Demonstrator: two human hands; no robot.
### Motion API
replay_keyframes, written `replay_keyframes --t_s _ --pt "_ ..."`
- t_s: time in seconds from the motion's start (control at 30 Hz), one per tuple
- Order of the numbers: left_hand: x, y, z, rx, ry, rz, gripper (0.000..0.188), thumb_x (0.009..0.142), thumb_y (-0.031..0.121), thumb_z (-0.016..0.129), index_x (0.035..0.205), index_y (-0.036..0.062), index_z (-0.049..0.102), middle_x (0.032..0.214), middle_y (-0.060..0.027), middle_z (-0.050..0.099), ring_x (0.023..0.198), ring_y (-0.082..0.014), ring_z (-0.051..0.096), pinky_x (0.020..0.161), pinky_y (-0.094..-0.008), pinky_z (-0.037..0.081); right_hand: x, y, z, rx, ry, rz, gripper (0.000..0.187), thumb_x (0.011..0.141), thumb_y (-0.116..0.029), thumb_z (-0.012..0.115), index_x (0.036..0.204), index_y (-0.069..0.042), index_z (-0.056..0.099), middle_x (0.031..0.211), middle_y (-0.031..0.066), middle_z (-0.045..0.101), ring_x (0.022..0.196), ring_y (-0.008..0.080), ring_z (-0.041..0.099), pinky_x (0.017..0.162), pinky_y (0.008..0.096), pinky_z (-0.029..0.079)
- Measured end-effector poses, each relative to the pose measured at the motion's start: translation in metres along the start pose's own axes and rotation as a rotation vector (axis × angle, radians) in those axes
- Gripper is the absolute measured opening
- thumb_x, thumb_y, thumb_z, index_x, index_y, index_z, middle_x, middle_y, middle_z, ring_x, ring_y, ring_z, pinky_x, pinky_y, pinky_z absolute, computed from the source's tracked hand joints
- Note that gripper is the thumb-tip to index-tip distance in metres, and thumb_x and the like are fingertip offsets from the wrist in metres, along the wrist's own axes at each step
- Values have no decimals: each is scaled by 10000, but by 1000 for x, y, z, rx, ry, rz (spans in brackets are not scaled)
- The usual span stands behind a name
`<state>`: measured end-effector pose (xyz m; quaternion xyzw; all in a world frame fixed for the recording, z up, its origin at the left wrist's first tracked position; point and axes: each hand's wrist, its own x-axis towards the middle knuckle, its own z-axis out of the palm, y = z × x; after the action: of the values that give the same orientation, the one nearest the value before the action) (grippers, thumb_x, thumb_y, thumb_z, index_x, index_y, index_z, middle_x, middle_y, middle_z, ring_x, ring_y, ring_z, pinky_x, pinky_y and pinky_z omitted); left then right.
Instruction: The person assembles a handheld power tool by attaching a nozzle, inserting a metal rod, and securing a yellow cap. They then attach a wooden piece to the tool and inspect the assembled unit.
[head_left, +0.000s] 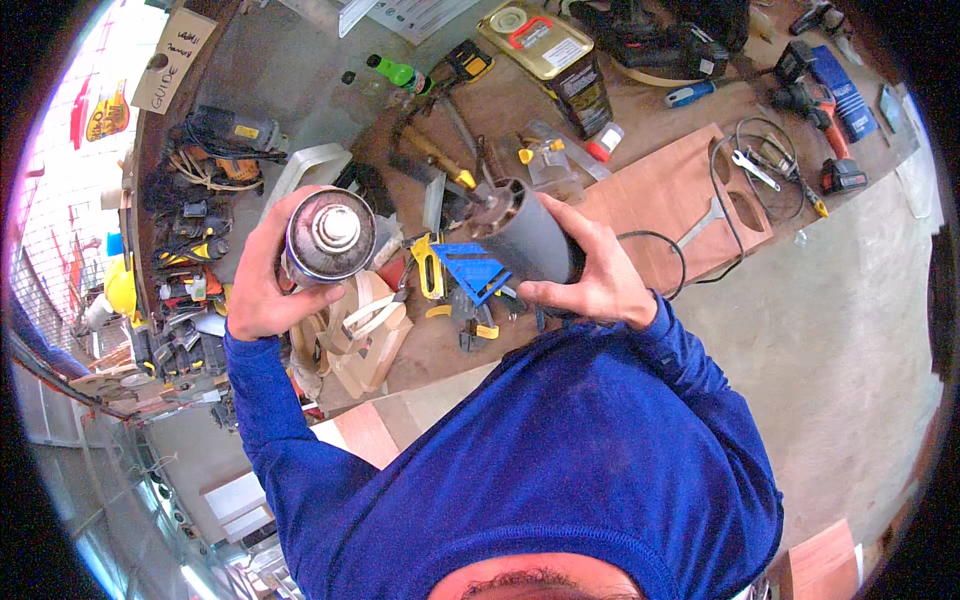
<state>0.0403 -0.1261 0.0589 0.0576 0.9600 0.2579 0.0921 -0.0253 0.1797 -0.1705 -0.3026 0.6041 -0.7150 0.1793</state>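
Bench: brown worktop (648,122), cluttered w/ tools.
L hand (262,283): fingers + thumb wrapped round aerosol can (335,232), top end facing cam.
R hand (603,268): fingers + thumb clasping dk grey cylinder (540,243), ribbed end pointing up-left in view.
Can/cylinder pos.: side by side over bench, not touching.
Nr cylinder: blue triangular square (474,270).
Bench R: wooden board (655,190) w/ spanner (701,224) on top.
Far side: metal tin (535,50), green bottle (396,72).

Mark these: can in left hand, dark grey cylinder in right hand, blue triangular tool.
Can (337,232): head view, on its top, near the white centre.
Dark grey cylinder (540,242): head view, on its side wall.
Blue triangular tool (477,267): head view, middle of its face.
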Motion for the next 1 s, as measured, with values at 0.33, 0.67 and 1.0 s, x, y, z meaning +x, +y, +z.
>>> replay_keyframes --t_s 0.33,0.67,1.0 --pt "-7 8 -16 -34 -62 -27 999 585 205 885 1454 -51 465 1344 -158 627 1261 -254 599 1125 -374 404 17 -14 31 -39 -17 -252 884 760 -294 856 1488 10 457 1310 227 655 1186 348 672 1021 421 517" --pt "-13 4 -27 -156 -124 -112 1043 591 271 883 1474 -62 438 1342 -150 624 1258 -237 589 1126 -372 395 28 -17 48 53 11 -335 869 750 -317 832 1467 13 468 1265 245 663 1132 395 682 982 438 536" --pt "-4 45 -37 146 -187 -70 959 652 324 851 1443 -60 468 1306 -174 646 1207 -253 626 1085 -370 436 27 -16 56 49 36 -326 884 739 -308 843 1471 12 464 1253 238 675 1130 376 694 977 427 544"
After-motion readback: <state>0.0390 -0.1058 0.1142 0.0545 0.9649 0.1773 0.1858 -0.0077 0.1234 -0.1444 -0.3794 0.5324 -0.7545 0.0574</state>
